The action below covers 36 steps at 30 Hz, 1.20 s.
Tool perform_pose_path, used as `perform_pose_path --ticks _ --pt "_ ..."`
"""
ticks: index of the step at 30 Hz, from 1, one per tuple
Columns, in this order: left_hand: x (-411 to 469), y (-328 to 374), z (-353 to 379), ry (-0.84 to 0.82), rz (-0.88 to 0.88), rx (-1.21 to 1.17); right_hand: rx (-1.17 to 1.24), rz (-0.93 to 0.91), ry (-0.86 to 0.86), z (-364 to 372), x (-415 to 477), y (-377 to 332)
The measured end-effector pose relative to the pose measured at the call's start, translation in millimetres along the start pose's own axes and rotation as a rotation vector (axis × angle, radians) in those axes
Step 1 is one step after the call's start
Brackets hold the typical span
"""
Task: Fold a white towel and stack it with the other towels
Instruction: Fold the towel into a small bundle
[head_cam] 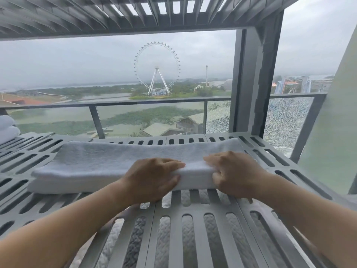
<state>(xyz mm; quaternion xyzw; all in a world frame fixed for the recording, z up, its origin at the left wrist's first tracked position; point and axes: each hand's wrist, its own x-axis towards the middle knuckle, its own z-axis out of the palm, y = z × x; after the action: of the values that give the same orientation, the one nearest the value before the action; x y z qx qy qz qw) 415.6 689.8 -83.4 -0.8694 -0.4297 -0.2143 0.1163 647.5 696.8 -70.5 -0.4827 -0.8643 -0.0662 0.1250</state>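
Note:
A white towel (100,163), folded into a long strip, lies across the grey slotted shelf (193,219). My left hand (152,178) grips the towel's near folded edge, fingers on top and thumb at the front. My right hand (233,173) grips the same edge just to the right, fingers curled round the fold. The towel's right end is hidden behind my right hand. A stack of folded white towels (7,128) sits at the far left edge of the shelf, mostly cut off by the frame.
A second slotted shelf (96,14) hangs overhead. A grey upright post (253,78) stands at the back right. Behind the shelf runs a glass balcony railing (135,102), its right pane (286,122) cracked.

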Motion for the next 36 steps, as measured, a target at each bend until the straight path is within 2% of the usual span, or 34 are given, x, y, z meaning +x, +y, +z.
perform_pose_path --ticks 3,5,7,12,14,22,27,31,36 --pt "23 -7 -16 0.089 -0.088 -0.153 0.207 0.065 -0.177 -21 22 -4" --pt "46 -17 -16 0.068 -0.161 -0.15 0.233 0.046 -0.126 -21 47 -10" --pt "61 -25 -6 -0.042 -0.177 -0.123 0.238 0.038 -0.098 -11 65 -13" --pt "58 -46 37 -0.41 -0.223 -0.096 0.163 0.115 -0.2 29 69 7" --pt "58 -50 41 -0.464 -0.22 -0.066 0.162 0.152 -0.2 32 68 10" --pt "73 -41 33 -0.558 -0.254 -0.001 0.139 0.303 -0.278 32 68 21" --pt "94 -2 45 -0.512 -0.199 -0.123 0.095 0.407 -0.288 33 69 21" --pt "87 -3 50 -0.515 -0.194 -0.107 0.08 0.464 -0.304 31 66 23" --pt "88 1 48 -0.442 -0.213 -0.146 0.087 0.489 -0.302 28 63 22"
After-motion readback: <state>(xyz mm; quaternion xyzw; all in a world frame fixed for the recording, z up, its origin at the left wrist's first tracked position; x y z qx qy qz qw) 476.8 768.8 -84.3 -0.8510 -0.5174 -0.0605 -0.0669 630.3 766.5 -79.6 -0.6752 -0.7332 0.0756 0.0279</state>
